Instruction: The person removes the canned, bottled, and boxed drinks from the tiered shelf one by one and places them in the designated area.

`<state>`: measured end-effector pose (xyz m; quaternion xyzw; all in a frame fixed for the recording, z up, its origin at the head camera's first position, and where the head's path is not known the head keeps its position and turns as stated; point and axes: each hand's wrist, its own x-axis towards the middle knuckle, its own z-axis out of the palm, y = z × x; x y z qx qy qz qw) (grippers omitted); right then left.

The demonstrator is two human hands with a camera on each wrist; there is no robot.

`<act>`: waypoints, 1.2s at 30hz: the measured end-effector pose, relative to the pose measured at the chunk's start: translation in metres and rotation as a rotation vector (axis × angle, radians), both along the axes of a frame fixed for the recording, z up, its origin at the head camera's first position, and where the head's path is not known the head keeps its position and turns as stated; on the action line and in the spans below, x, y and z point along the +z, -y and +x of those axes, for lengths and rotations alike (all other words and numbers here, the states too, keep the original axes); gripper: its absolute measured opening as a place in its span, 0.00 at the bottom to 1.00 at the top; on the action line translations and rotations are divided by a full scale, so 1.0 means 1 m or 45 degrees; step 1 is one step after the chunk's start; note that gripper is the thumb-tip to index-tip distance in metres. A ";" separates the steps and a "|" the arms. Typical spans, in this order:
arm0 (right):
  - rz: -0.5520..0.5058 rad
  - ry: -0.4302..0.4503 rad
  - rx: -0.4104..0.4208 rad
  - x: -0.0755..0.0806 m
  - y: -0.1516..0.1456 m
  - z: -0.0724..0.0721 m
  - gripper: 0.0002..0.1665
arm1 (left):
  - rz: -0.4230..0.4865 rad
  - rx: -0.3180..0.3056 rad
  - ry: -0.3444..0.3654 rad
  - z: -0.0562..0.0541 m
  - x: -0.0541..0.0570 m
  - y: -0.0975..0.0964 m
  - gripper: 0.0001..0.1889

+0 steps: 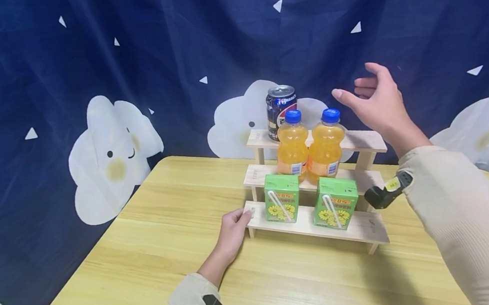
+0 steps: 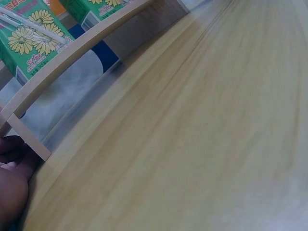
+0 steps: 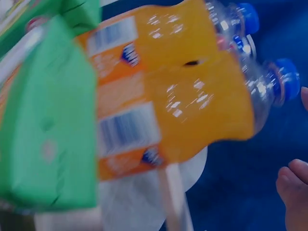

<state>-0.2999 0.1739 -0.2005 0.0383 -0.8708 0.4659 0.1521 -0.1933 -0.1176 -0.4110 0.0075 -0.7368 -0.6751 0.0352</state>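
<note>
At the left end of the bottom step of a three-tier wooden display shelf (image 1: 364, 230), my left hand (image 1: 231, 234) grips the board with the thumb on top. In the left wrist view that hand (image 2: 12, 190) shows beside the shelf's leg. My right hand (image 1: 381, 105) is raised above the right part of the top tier, fingers loosely bent and parted from the thumb, holding nothing. Nearest to it is the right orange soda bottle (image 1: 327, 144) with a blue cap; a matching bottle (image 1: 293, 140) stands beside it on the middle tier.
A dark cola can (image 1: 274, 118) stands at the left of the top tier, partly behind a bottle. Two green drink cartons (image 1: 280, 197) with straws stand apart on the bottom tier. Under the shelf is a light wooden table (image 1: 165, 214); a blue cloud-patterned curtain (image 1: 171, 38) hangs behind.
</note>
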 end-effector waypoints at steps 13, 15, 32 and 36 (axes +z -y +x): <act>-0.016 0.059 0.139 0.027 0.037 -0.008 0.57 | -0.029 0.020 -0.008 0.000 -0.001 0.000 0.16; 0.010 0.080 0.164 0.030 0.043 -0.009 0.58 | -0.030 0.023 -0.009 0.000 0.000 0.000 0.16; 0.222 0.138 0.282 0.043 0.081 -0.018 0.59 | -0.003 -0.003 -0.032 0.001 0.003 -0.006 0.14; 0.305 0.205 0.294 0.043 0.087 -0.020 0.59 | 0.004 -0.003 -0.021 0.001 0.002 -0.006 0.14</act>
